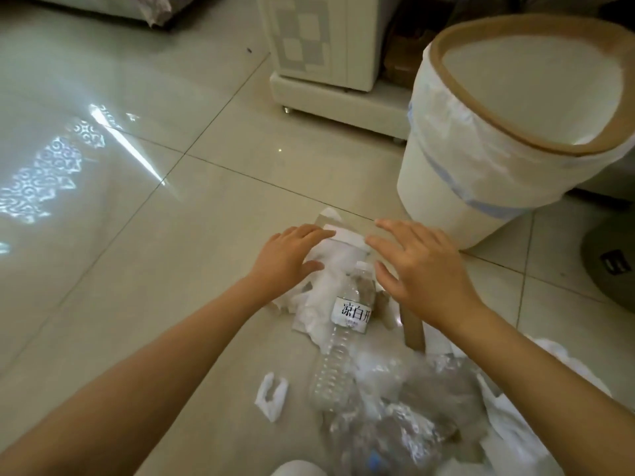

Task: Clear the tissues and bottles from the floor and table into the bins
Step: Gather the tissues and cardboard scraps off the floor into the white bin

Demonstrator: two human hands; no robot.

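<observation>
Hands, two, both with fingers spread and straight. Left hand [290, 254] rests on the crumpled tissue heap [323, 286]; right hand [417, 266] hovers or touches at the heap's 3 o'clock edge, contact hard to judge.

Bottles: one clear plastic water bottle [340, 341] plainly countable, lying on the floor between the forearms, cap toward 12 o'clock, ribbed body, white label with black characters. At its 5 o'clock, a blurred mass of crushed clear plastic [412, 417]; number of bottles in it cannot be told.

Tissues: one heap under the hands, one small torn scrap [271, 396] at the bottle's 8 o'clock, more white paper [508, 417] at the frame's 4 o'clock, partly cut off.

Cardboard pieces, brown, flat: one strip [414, 333] under the right wrist, another [324, 221] peeking beyond the fingertips.

Bin [457, 187], one, at the hands' 2 o'clock: round, white, tan rim, thin white liner bag folded over; right side cut off.

Floor [137, 201]: glossy pale tiles with window reflections.
</observation>
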